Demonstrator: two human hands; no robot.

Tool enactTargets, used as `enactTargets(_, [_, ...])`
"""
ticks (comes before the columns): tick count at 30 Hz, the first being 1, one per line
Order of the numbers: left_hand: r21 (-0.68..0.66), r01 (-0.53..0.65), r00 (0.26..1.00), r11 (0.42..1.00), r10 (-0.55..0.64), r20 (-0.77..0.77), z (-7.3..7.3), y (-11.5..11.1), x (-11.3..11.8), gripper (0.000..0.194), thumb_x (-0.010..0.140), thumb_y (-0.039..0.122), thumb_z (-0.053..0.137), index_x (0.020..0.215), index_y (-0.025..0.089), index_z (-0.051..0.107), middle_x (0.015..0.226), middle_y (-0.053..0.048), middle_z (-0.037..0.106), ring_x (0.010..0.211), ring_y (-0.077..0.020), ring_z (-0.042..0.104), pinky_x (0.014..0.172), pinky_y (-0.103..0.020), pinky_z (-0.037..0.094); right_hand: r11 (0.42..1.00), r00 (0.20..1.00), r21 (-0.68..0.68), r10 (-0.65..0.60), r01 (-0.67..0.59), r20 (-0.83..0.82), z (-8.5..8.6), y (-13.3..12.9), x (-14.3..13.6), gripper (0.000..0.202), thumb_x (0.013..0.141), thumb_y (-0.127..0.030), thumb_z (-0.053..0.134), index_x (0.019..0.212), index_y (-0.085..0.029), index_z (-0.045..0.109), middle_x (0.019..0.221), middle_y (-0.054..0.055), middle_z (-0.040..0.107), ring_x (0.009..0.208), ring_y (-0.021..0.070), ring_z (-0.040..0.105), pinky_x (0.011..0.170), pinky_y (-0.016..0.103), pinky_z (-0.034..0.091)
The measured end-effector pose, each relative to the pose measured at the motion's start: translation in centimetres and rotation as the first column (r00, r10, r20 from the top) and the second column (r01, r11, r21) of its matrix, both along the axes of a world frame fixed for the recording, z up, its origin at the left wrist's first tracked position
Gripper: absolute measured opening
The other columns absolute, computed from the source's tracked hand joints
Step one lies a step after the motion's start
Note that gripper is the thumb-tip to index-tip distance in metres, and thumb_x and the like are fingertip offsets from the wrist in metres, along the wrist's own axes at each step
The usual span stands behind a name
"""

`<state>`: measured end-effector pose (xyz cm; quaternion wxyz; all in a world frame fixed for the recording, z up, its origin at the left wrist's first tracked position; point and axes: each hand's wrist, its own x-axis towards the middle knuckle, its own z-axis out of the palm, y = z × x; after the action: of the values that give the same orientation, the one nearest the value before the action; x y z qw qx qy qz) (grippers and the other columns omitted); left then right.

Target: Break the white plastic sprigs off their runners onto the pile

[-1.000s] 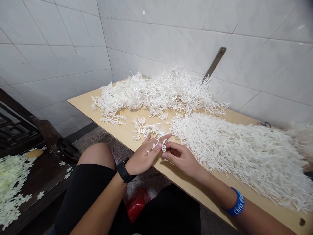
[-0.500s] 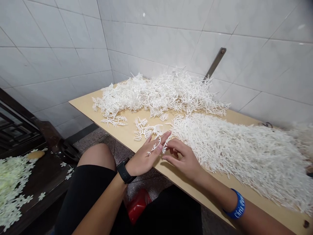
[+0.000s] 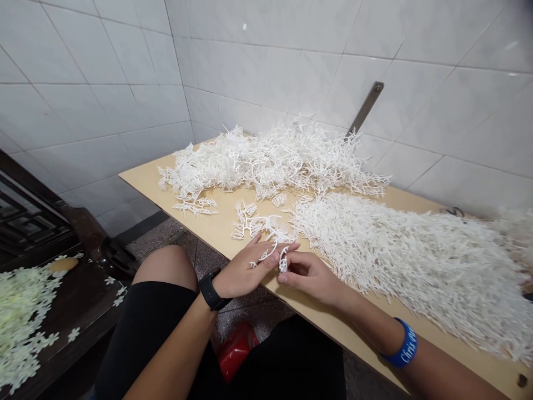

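Note:
My left hand (image 3: pixel 249 266), with a black watch on its wrist, is closed on a white branched plastic piece (image 3: pixel 268 253) whose curved stems stick out over the fingers. Close beside it, my right hand (image 3: pixel 310 275) pinches small white tips (image 3: pixel 283 260) between thumb and forefinger. Whether those tips belong to the same piece is hard to see. Just beyond the fingers, a few loose white branched pieces (image 3: pixel 252 222) lie on the board. Both hands are over the near edge of the tan board (image 3: pixel 200 233).
A tangled heap of white branched pieces (image 3: pixel 266 158) lies along the back. To the right spreads a dense pile of small white sprigs (image 3: pixel 408 255). A metal bar (image 3: pixel 365 110) leans on the tiled wall. At left, a dark wooden surface (image 3: pixel 83 311) holds pale flower shapes (image 3: pixel 20 316).
My right thumb and forefinger have closed on the white tips and come slightly down. The left fingers have tilted lower, keeping the branched piece.

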<state>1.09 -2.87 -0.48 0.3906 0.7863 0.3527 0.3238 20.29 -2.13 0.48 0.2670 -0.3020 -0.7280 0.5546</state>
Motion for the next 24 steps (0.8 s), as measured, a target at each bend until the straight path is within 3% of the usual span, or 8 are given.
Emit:
enactTargets(4, [0.011,-0.008,1.000,1.000,0.007,0.025,0.2,-0.1,0.0,0.039,0.103,0.035,0.033,0.136,0.035,0.056,0.136,0.001,0.062,0.127,-0.0196,0.056,0.123,-0.046,0.004,0.997,0.997,0.056,0.040,-0.043,0.065,0.0,0.1,0.2,0.045,0.091,-0.047,0.056,0.059,-0.019,0.042,0.062,-0.005,0.032,0.060,0.0108,0.032,0.056,0.025,0.028])
enactTargets(8, [-0.008,-0.044,0.997,0.999,0.044,0.067,0.2,0.0,0.4,0.036,0.101,0.037,0.038,0.117,0.027,0.070,0.115,-0.002,0.073,0.112,-0.0216,0.064,0.122,-0.046,0.013,0.989,0.993,0.145,0.014,-0.031,0.115,0.2,-0.2,0.1,0.044,0.096,-0.040,0.048,0.059,-0.019,0.038,0.062,-0.004,0.033,0.062,0.0113,0.033,0.058,0.026,0.030])
enactTargets(11, [-0.183,-0.250,0.940,0.951,0.283,0.189,-0.1,0.4,0.9,0.044,0.099,0.045,0.040,0.088,0.018,0.072,0.074,-0.004,0.073,0.078,-0.0214,0.070,0.098,-0.043,0.048,0.969,0.978,0.177,0.143,-0.170,0.154,0.4,-1.2,-0.4,0.043,0.098,-0.034,0.045,0.059,-0.019,0.035,0.060,-0.005,0.034,0.059,0.0107,0.035,0.058,0.026,0.031])
enactTargets(13, [-0.334,-0.362,0.846,0.870,0.457,0.276,-0.1,0.8,1.1,0.050,0.097,0.052,0.039,0.076,0.016,0.067,0.051,-0.001,0.062,0.055,-0.0185,0.064,0.073,-0.036,0.056,0.911,0.935,0.227,0.310,-0.343,0.170,0.7,-1.9,-0.7,0.041,0.098,-0.032,0.046,0.060,-0.019,0.037,0.062,-0.004,0.039,0.059,0.0107,0.039,0.059,0.025,0.033])
enactTargets(14, [-0.384,-0.362,0.819,0.850,0.486,0.304,-0.1,0.9,1.2,0.051,0.096,0.054,0.039,0.074,0.016,0.065,0.048,-0.001,0.060,0.051,-0.0177,0.062,0.068,-0.034,0.055,0.884,0.920,0.263,0.353,-0.387,0.168,0.8,-2.2,-0.8,0.040,0.099,-0.032,0.046,0.061,-0.019,0.040,0.063,-0.003,0.041,0.061,0.0112,0.042,0.061,0.025,0.035])
enactTargets(16, [-0.409,-0.294,0.831,0.864,0.442,0.338,-0.1,0.9,1.4,0.049,0.095,0.054,0.043,0.080,0.014,0.067,0.060,-0.005,0.069,0.061,-0.0186,0.068,0.071,-0.032,0.056,0.890,0.947,0.324,0.286,-0.319,0.148,1.1,-2.1,-0.8,0.040,0.101,-0.035,0.043,0.064,-0.018,0.047,0.066,-0.001,0.047,0.063,0.0120,0.046,0.062,0.025,0.037])
enactTargets(19, [-0.367,-0.253,0.871,0.895,0.376,0.316,0.0,0.8,1.5,0.045,0.095,0.051,0.047,0.098,0.012,0.070,0.089,-0.010,0.077,0.085,-0.0214,0.072,0.083,-0.032,0.055,0.904,0.991,0.416,0.056,-0.102,0.121,1.5,-0.9,0.0,0.044,0.102,-0.041,0.041,0.069,-0.017,0.056,0.068,0.001,0.053,0.066,0.0136,0.051,0.064,0.026,0.040])
enactTargets(24, [-0.389,-0.230,0.853,0.892,0.378,0.360,-0.4,0.8,1.3,0.047,0.094,0.052,0.050,0.107,0.012,0.070,0.093,-0.011,0.077,0.089,-0.0229,0.072,0.088,-0.035,0.054,0.841,0.953,0.529,-0.242,0.113,0.181,1.6,1.7,2.2,0.046,0.098,-0.043,0.049,0.059,-0.018,0.053,0.058,-0.001,0.049,0.056,0.0127,0.045,0.055,0.026,0.033])
